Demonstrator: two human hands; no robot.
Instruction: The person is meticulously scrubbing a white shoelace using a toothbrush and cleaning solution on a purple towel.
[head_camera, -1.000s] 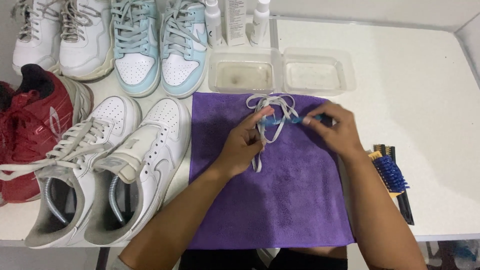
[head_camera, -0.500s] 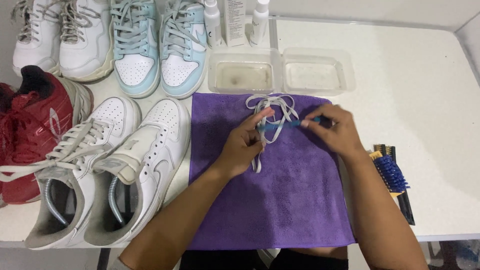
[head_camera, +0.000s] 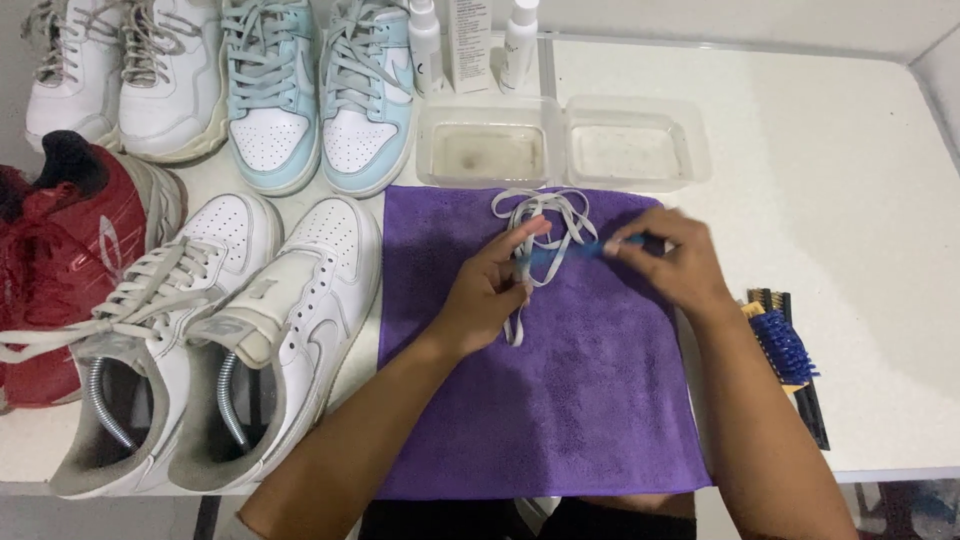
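A purple cloth (head_camera: 560, 400) is spread on the white table. A white shoelace (head_camera: 548, 212) lies looped on its upper part. My left hand (head_camera: 490, 290) presses the lace down against the cloth with its fingers. My right hand (head_camera: 672, 262) grips a small blue brush (head_camera: 565, 252) whose head lies across the lace, blurred by motion.
Two clear plastic trays (head_camera: 560, 145) with a little liquid stand behind the cloth, and white bottles (head_camera: 470, 40) behind them. White sneakers (head_camera: 230, 330), red sneakers (head_camera: 60, 260) and pale blue sneakers (head_camera: 320, 100) fill the left. More brushes (head_camera: 785, 345) lie at the right.
The blue brush in my right hand has shifted slightly along the lace, left and downward. My left hand stays on the lace.
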